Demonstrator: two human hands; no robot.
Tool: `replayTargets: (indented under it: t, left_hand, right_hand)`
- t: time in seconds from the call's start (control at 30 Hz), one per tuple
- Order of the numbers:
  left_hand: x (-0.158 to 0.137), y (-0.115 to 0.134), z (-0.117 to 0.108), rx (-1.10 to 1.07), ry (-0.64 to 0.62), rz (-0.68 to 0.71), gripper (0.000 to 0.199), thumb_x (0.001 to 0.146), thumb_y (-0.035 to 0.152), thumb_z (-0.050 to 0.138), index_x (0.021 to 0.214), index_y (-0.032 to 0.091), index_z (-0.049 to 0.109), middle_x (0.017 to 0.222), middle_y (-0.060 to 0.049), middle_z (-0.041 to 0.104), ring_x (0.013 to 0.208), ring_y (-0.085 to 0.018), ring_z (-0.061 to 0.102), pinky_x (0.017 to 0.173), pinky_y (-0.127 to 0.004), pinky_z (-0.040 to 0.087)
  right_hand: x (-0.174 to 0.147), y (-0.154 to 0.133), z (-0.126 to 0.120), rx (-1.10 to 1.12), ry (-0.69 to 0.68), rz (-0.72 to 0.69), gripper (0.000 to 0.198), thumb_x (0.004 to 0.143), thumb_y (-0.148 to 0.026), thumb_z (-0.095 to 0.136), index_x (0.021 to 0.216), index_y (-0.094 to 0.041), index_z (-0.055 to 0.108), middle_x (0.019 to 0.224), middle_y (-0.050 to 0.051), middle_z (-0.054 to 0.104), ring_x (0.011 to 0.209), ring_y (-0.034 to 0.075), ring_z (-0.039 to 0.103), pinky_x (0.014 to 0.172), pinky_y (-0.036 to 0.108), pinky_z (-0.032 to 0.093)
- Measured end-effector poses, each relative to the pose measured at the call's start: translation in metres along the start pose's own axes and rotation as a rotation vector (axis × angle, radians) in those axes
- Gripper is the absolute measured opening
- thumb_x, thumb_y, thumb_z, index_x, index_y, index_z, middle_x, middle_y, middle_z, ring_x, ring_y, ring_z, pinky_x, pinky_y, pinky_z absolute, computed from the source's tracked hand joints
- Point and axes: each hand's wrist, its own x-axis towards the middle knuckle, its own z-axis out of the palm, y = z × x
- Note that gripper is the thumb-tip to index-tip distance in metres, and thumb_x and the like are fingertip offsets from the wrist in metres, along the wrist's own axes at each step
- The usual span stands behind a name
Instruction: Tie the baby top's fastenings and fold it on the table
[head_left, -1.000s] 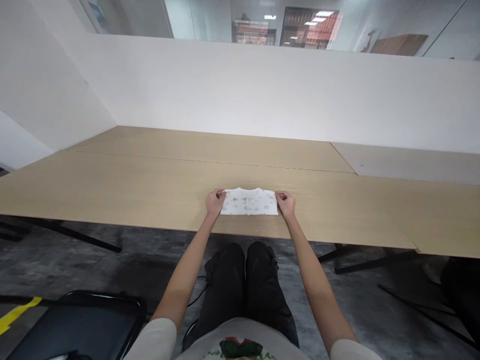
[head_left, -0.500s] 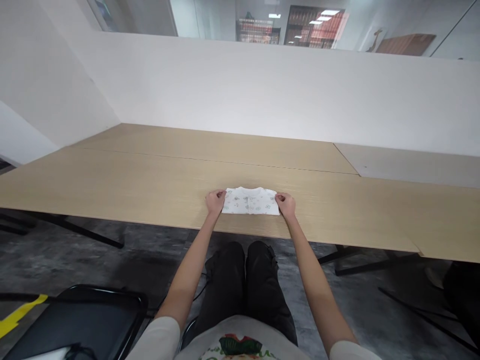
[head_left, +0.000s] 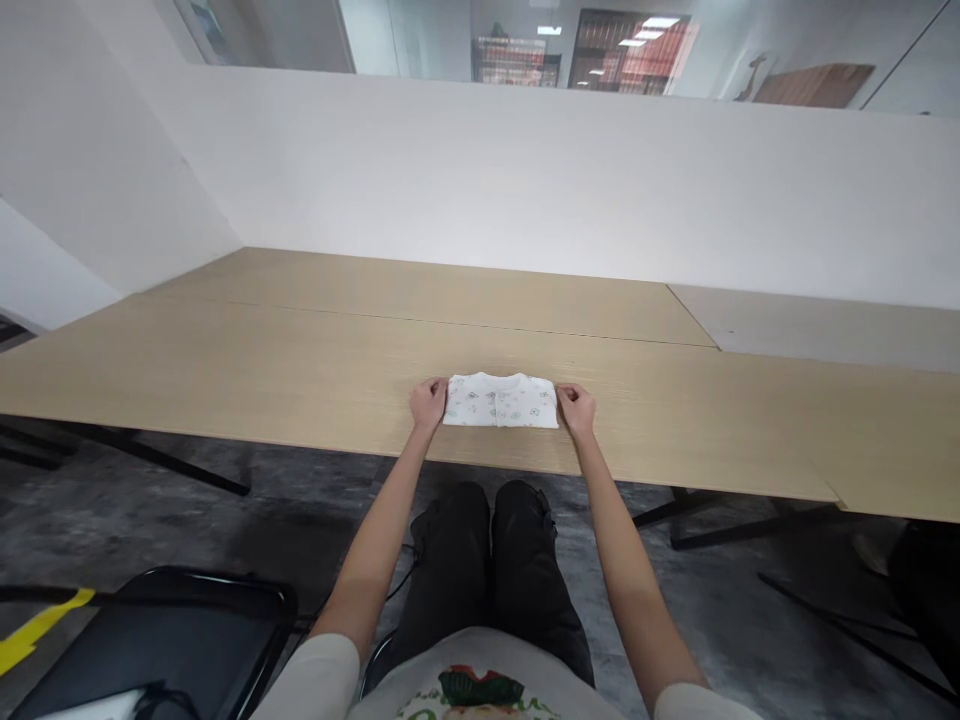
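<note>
A small white baby shirt (head_left: 500,402) with a scattered print lies folded into a flat, wide strip near the table's front edge. Its curved neckline faces away from me and a front seam runs down its middle. At the left end, my left hand (head_left: 428,404) is closed, thumb and fingertips pinched at the upper corner. My right hand (head_left: 577,409) mirrors it at the right end, its fingertips together on the upper right corner. The fingertips' exact hold on the fabric is small and partly hidden.
The wooden table (head_left: 300,370) meets a white wall (head_left: 450,170) at the back. A grey panel (head_left: 825,325) is set in at the far right. Below left stands a black chair (head_left: 172,640) with a cable on it. Black table legs (head_left: 157,460) show underneath.
Both hands have shifted slightly outward, away from each other. The upper corners of the shirt now reach a little wider, while it stays flat in the same place.
</note>
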Motion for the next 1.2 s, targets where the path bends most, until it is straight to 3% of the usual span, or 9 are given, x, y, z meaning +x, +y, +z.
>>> replayTargets:
  t: [0.5, 0.67, 0.93, 1.2]
  left_hand:
    - [-0.001, 0.005, -0.003, 0.037, -0.031, -0.029, 0.038, 0.088, 0.039, 0.042, 0.092, 0.017, 0.073, 0.093, -0.010, 0.072, 0.085, -0.022, 0.064, 0.074, -0.029, 0.043]
    - [-0.005, 0.010, -0.003, 0.163, -0.077, 0.067, 0.034, 0.085, 0.043, 0.052, 0.100, 0.019, 0.071, 0.098, -0.009, 0.071, 0.098, -0.026, 0.060, 0.089, -0.036, 0.039]
    - [-0.010, 0.012, -0.006, 0.252, -0.209, 0.173, 0.060, 0.075, 0.061, 0.060, 0.120, 0.022, 0.060, 0.120, -0.013, 0.061, 0.114, -0.033, 0.048, 0.097, -0.044, 0.030]
    - [-0.008, 0.011, -0.006, 0.252, -0.224, 0.156, 0.062, 0.073, 0.062, 0.062, 0.120, 0.022, 0.060, 0.119, -0.012, 0.061, 0.114, -0.032, 0.048, 0.097, -0.043, 0.031]
  right_hand:
    - [-0.001, -0.005, -0.002, -0.026, -0.018, 0.008, 0.034, 0.076, -0.042, 0.050, 0.081, -0.014, 0.070, 0.074, 0.010, 0.070, 0.065, 0.019, 0.060, 0.065, 0.030, 0.046]
    - [-0.003, -0.009, -0.002, -0.020, -0.066, -0.006, 0.041, 0.078, -0.049, 0.050, 0.083, -0.014, 0.070, 0.074, 0.009, 0.069, 0.065, 0.019, 0.059, 0.064, 0.029, 0.045]
    - [-0.008, -0.010, 0.001, -0.231, -0.184, -0.153, 0.042, 0.068, -0.050, 0.066, 0.089, -0.014, 0.071, 0.075, 0.007, 0.063, 0.069, 0.019, 0.055, 0.067, 0.031, 0.043]
    - [-0.006, -0.005, 0.000, -0.232, -0.187, -0.194, 0.037, 0.069, -0.044, 0.065, 0.090, -0.014, 0.071, 0.075, 0.008, 0.063, 0.069, 0.020, 0.053, 0.068, 0.032, 0.042]
